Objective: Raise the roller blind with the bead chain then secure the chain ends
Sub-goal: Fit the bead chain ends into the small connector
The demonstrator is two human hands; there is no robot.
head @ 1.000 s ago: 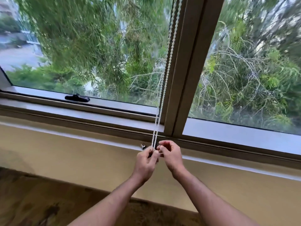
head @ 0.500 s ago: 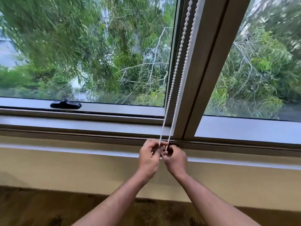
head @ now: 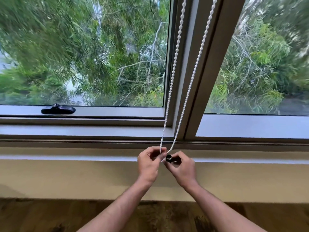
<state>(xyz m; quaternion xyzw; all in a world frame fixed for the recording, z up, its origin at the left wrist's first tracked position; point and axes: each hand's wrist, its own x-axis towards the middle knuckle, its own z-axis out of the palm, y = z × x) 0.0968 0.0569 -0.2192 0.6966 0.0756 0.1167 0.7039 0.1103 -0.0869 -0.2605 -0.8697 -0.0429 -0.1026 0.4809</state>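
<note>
A white bead chain [head: 173, 67] hangs in two strands in front of the window mullion, running from the top edge down to my hands. My left hand [head: 148, 163] pinches the lower end of the left strand between thumb and fingers. My right hand [head: 181, 166] holds a small black clip [head: 168, 158] right where the right strand ends. The two hands sit close together just below the window sill. The roller blind itself is out of view above.
A grey window frame with a mullion [head: 200, 72] splits two panes looking onto trees. A black window latch [head: 57, 110] sits on the left sash. The beige wall [head: 66, 180] lies below the sill [head: 83, 158], and a dark patterned floor [head: 50, 216] is at the bottom.
The view has come closer and tilted up. My hands have parted slightly, and the black clip now shows in my right hand's fingers beside the chain ends.
</note>
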